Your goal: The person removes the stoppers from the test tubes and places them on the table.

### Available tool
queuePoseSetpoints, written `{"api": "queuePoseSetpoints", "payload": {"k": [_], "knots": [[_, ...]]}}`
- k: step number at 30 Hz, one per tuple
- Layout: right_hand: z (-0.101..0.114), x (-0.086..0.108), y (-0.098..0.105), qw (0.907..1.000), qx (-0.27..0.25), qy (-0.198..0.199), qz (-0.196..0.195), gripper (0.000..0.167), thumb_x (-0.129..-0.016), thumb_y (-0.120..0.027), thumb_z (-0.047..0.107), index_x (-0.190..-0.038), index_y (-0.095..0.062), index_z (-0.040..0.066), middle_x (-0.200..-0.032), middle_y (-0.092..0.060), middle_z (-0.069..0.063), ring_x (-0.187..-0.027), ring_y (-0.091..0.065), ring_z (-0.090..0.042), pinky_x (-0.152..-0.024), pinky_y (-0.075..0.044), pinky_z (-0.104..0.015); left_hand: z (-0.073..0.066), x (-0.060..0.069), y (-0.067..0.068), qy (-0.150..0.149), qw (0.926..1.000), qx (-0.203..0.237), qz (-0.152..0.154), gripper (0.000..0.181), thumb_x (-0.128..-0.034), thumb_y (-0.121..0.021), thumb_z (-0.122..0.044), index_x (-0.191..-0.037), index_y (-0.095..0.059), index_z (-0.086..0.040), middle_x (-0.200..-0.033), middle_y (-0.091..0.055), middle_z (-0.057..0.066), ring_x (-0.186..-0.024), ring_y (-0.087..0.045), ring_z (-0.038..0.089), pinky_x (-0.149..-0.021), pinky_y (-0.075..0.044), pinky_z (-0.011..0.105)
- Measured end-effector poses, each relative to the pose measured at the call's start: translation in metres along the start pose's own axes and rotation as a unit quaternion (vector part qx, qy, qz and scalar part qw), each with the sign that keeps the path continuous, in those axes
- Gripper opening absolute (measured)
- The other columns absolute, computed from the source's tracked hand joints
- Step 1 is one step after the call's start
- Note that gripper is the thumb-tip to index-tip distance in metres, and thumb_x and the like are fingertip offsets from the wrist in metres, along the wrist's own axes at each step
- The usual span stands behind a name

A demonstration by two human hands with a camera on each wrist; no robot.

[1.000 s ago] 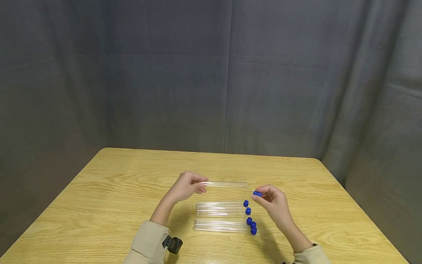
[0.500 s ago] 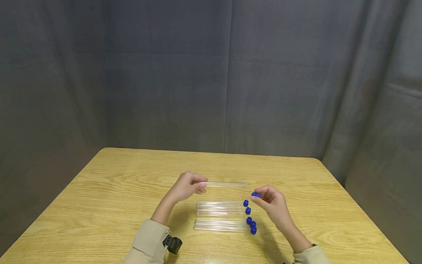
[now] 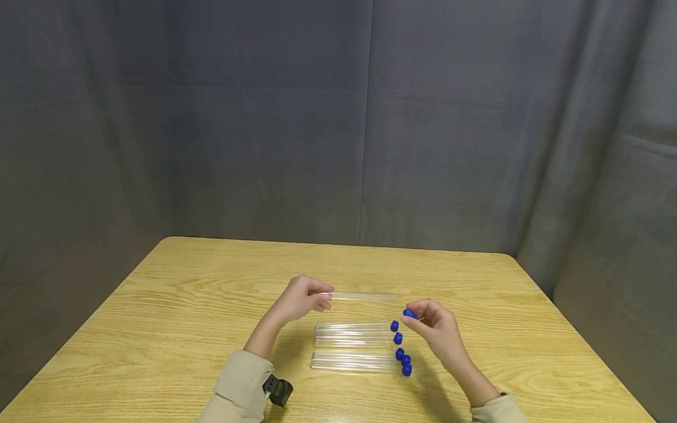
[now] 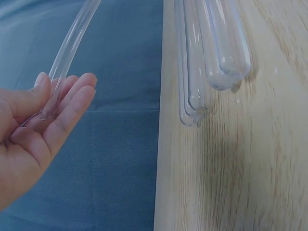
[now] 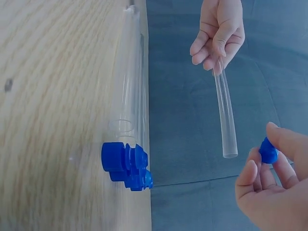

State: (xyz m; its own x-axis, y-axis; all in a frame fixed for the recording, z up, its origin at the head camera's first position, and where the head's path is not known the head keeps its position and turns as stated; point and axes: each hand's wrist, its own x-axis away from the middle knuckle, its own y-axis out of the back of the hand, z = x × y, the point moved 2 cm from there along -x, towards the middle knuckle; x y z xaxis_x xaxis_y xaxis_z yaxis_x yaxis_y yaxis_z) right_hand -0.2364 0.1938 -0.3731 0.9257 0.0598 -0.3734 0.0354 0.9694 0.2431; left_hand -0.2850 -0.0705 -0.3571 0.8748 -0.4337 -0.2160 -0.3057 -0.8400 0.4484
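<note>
My left hand [image 3: 300, 299] pinches a clear test tube [image 3: 364, 296] by its rounded end, between thumb and fingers. The tube lies level above the table, its open mouth pointing right, as the right wrist view also shows. Close to that mouth, but apart from it, my right hand [image 3: 436, 326] holds a blue cap [image 5: 268, 151] between thumb and fingertips. Below the hands, several more clear test tubes [image 3: 351, 335] lie side by side on the table. A column of several loose blue caps [image 3: 399, 353] stands at their right ends.
The wooden table [image 3: 185, 329] carries the tubes and caps. Behind it and at both sides hangs a grey curtain [image 3: 264, 147]. A black wrist camera [image 3: 277, 390] sits at the left sleeve cuff.
My right hand has shifted slightly left and down, and the blue cap has turned a little between its fingers. The left hand and its test tube have hardly moved.
</note>
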Motion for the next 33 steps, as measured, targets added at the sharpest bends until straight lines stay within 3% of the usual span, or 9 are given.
{"api": "queuePoseSetpoints", "payload": {"k": [6,19,33], "knots": [[-0.002,0.000,0.000,1.0000,-0.005,-0.001,0.004,0.019,-0.080,-0.065,0.002,-0.093,-0.058,-0.009,-0.078,-0.058,-0.012,-0.068,-0.054,-0.009,-0.060,-0.047,-0.020,0.002,-0.002,0.000,0.008,0.9999,0.003,0.006,0.025,-0.0874,-0.053,0.001,-0.110,-0.056,0.013,-0.099,-0.060,0.025,-0.075,-0.064,0.027,-0.067,-0.052,0.033],[-0.005,0.000,-0.002,0.9999,-0.010,-0.010,0.009,0.018,-0.080,-0.063,-0.003,-0.094,-0.057,-0.011,-0.078,-0.058,-0.011,-0.068,-0.054,-0.009,-0.060,-0.047,-0.020,0.009,-0.007,-0.002,0.010,0.9998,0.002,0.014,0.024,-0.0876,-0.052,0.003,-0.108,-0.056,0.015,-0.096,-0.061,0.025,-0.075,-0.064,0.024,-0.064,-0.052,0.027],[-0.008,0.001,-0.003,0.9997,-0.014,-0.015,0.015,0.018,-0.080,-0.065,0.001,-0.094,-0.058,-0.009,-0.078,-0.058,-0.011,-0.068,-0.053,-0.009,-0.060,-0.046,-0.020,0.019,-0.012,-0.006,0.013,0.9996,-0.026,-0.005,0.023,-0.0869,-0.053,0.003,-0.107,-0.058,0.013,-0.094,-0.062,0.024,-0.074,-0.064,0.023,-0.065,-0.052,0.030]]}}
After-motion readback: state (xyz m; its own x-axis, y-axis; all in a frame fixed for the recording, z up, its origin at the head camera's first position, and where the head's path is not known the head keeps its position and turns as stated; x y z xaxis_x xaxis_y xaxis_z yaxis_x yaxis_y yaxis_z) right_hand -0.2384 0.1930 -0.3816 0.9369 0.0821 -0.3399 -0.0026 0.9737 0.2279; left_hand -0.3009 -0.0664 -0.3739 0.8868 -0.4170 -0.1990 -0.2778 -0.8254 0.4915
